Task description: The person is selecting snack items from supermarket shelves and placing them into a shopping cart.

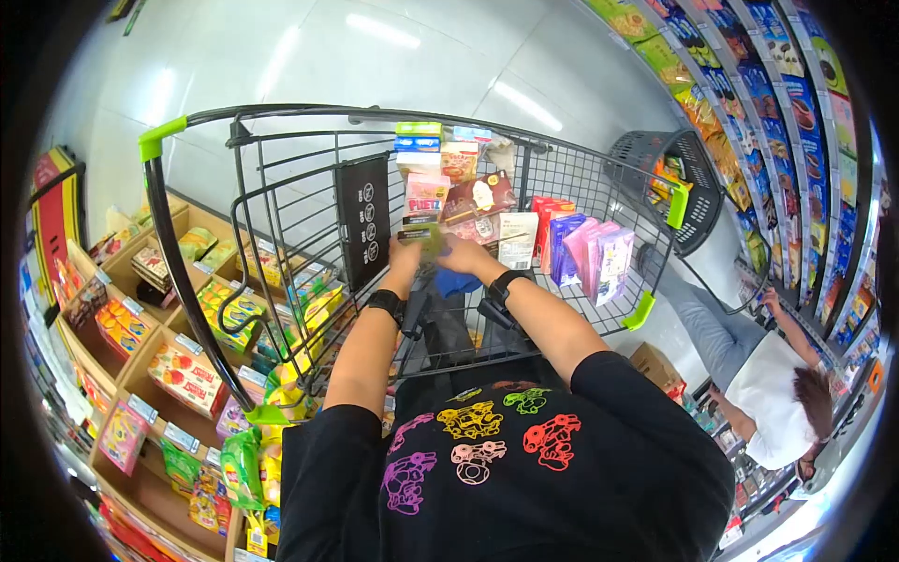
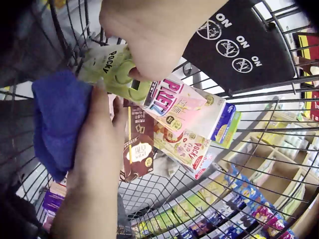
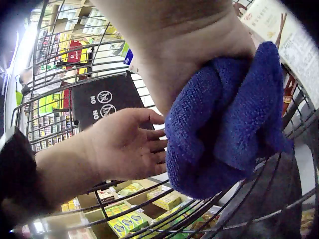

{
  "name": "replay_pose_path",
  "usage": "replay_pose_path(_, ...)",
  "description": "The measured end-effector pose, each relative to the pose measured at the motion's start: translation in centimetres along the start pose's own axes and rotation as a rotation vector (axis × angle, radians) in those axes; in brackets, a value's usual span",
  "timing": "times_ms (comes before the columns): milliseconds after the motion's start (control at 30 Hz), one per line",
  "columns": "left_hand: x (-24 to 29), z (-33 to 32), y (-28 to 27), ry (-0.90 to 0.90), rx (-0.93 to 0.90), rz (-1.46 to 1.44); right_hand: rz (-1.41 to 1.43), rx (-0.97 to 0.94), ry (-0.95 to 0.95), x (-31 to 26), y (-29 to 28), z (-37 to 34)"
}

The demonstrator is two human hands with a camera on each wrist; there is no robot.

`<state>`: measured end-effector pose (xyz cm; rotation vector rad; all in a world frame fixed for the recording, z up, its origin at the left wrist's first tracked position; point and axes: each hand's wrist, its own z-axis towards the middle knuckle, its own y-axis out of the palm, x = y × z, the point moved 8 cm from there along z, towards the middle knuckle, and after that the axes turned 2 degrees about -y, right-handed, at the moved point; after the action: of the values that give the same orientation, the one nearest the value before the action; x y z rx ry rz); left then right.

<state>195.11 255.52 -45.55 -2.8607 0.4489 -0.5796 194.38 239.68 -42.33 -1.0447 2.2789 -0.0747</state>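
A green Pocky box is between the two hands over the cart. My left hand pinches its edge, thumb on its face. My right hand has its fingertips at the box's other end and grips a blue cloth bunched below the palm. The right wrist view does not show the box. Right by the hands lie a pink Pretz box and a brown box.
The wire cart also holds a white box, red boxes and purple and pink packs. Snack bins stand left, shelves right. A dark basket is beyond the cart; a person in white is at right.
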Motion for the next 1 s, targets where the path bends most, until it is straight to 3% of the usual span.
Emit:
replay_pose_path(33, 1.6, -2.0, -0.2, -0.029, 0.050, -0.073, 0.014, 0.008, 0.009, -0.2, 0.5, 0.1)
replay_pose_path(133, 1.9, -1.9, -0.8, 0.037, 0.110, 0.116, 0.110, 0.055, 0.076, -0.5, 0.9, 0.0)
replay_pose_path(233, 3.7, -3.9, -0.9, -0.009, 0.014, 0.203, 0.252, 0.125, 0.131, 0.9, 0.8, 0.1)
replay_pose_path(333, 0.9, -3.4, 0.0, 0.076, -0.062, -0.049, 0.165, 0.085, 0.038, 1.2, 0.9, -0.1)
replay_pose_path(367, 1.0, -3.3, 1.0, 0.162, -0.198, -0.024, 0.140, 0.100, 0.025, 0.4, 0.2, -0.7)
replay_pose_path(467, -0.1, -4.5, 0.6, 0.178, -0.036, 0.073, 0.078, 0.127, 0.068, -0.1, -0.9, -1.5)
replay_pose_path(500, 0.5, -5.2, 0.4, 0.173, -0.028, 0.099, 0.053, 0.145, 0.052, -0.9, -2.1, -2.3)
replay_pose_path(600, 6.0, -11.0, -0.7, 0.252, -0.193, -0.238, 0.040, 0.178, -0.084, -3.1, -5.6, -4.7)
replay_pose_path(633, 4.9, -10.1, -1.6, 0.270, -0.164, -0.175, 0.008, 0.205, -0.140, -3.5, -6.5, -5.3)
replay_pose_path(733, 9.9, -15.2, -4.2, 0.668, 0.094, 0.256, -0.021, 0.232, -0.370, -6.0, -10.5, -9.7)
replay_pose_path(767, 11.4, -17.8, -4.1, 0.733, 0.037, 0.259, 0.043, 0.146, -0.437, -6.9, -11.7, -11.7)
replay_pose_path(800, 12.6, -19.8, -3.4, 0.807, -0.124, 0.237, 0.103, 0.060, -0.504, -7.5, -12.8, -13.5)
replay_pose_path(833, 13.4, -22.4, -2.2, 0.767, -0.316, 0.187, 0.205, -0.026, -0.596, -7.6, -13.5, -15.1)
replay_pose_path(867, 13.9, -24.6, -0.6, 0.875, -0.508, 0.145, 0.304, -0.117, -0.691, -7.7, -14.2, -16.8)
replay_pose_path(900, 13.5, -25.6, 1.3, 0.891, -0.681, 0.097, 0.302, -0.180, -0.634, -9.2, -16.4, -20.8)
replay_pose_path(933, 15.9, -30.8, 2.0, 0.897, -0.546, 0.435, 0.301, -0.236, -0.593, -10.8, -18.3, -25.0)
replay_pose_path(967, 14.4, -29.9, 4.1, 0.921, -0.728, 0.117, 0.247, -0.100, -0.714, -10.0, -19.7, -26.2)
replay_pose_path(1000, 14.5, -30.4, 5.6, 0.817, -0.728, -0.007, 0.196, 0.044, -0.828, -9.4, -20.9, -27.0)
